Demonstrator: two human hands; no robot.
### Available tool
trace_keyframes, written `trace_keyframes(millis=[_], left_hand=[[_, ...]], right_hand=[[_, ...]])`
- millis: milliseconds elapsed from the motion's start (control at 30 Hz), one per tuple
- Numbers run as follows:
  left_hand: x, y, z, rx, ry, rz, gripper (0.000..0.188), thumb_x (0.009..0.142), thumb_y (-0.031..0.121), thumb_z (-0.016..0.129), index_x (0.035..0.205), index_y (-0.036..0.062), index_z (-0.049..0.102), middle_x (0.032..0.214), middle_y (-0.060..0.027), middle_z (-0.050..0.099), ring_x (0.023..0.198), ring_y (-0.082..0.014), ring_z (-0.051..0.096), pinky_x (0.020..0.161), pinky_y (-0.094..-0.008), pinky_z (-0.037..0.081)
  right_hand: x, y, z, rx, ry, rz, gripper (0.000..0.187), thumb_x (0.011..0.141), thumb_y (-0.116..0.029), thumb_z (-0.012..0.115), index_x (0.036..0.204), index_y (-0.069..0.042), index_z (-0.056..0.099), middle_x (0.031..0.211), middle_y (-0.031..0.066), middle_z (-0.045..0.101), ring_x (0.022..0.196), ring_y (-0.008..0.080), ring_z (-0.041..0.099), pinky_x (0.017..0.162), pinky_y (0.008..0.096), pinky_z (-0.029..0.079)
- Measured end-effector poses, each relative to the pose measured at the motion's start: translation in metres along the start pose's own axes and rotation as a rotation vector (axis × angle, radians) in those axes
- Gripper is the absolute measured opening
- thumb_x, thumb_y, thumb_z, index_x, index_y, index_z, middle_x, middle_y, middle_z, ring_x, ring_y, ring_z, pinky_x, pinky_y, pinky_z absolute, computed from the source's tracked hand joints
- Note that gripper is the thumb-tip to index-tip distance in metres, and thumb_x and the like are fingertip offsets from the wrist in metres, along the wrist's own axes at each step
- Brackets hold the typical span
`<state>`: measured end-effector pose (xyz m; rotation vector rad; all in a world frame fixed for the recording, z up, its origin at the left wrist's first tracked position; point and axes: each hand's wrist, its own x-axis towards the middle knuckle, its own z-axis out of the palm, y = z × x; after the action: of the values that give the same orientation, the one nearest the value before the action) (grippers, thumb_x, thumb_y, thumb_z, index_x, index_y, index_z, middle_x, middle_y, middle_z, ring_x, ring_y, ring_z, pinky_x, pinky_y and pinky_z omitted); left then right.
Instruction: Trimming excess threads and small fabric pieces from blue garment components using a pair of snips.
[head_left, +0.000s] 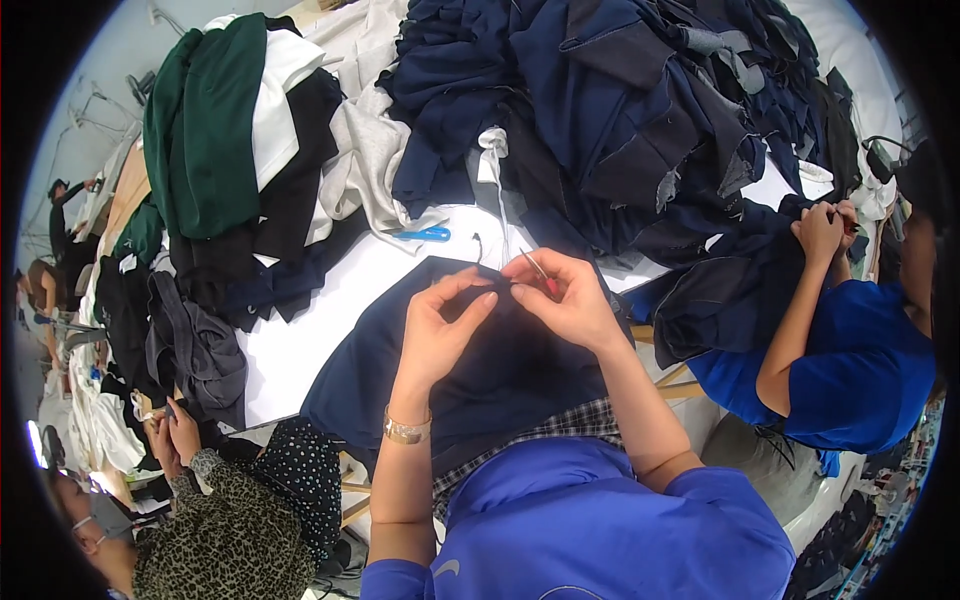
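Observation:
Dark navy cloth lies across my lap and over the table's edge, its upper edge raised between my two hands. My left hand is closed in a pinch on that edge, thumb and index finger meeting near it. Close beside it, my right hand is curled round small thread snips with a red part and a thin metal tip pointing up and left. Its thumb and index finger also meet at the cloth. The fingertips partly hide the exact spot on the edge.
A big heap of navy cloth pieces covers the table's far side. Green, white and black garments are piled at left. A light blue tool lies on the white tabletop. Co-workers sit close on my left and right.

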<state>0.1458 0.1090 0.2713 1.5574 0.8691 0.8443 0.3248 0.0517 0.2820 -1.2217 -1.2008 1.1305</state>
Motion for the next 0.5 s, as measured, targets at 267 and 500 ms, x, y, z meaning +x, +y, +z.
trace_keyframes(millis=[267,500], left_hand=[[-0.001,0.019,-0.001,-0.128,-0.09,-0.107,0.017,0.083,0.014,0.068,0.091,-0.0012,0.067,0.081,-0.0023,0.066,0.076,-0.0069,0.057,0.071,-0.0222,0.045],[-0.009,0.008,0.009,-0.455,0.029,-0.293,0.012,0.086,0.011,0.065,0.089,-0.0005,0.068,0.08,0.0017,0.065,0.069,-0.0015,0.053,0.06,-0.0165,0.039]], right_hand=[[0.0,-0.009,-0.001,0.109,0.007,0.012,0.026,0.084,0.002,0.059,0.11,0.0,0.056,0.085,0.0003,0.058,0.074,0.0028,0.051,0.066,0.0167,0.041],[0.003,0.005,0.01,-0.013,0.237,-0.108,0.025,0.088,-0.005,0.056,0.113,0.0,0.055,0.079,-0.002,0.055,0.066,0.001,0.048,0.059,0.0162,0.038]])
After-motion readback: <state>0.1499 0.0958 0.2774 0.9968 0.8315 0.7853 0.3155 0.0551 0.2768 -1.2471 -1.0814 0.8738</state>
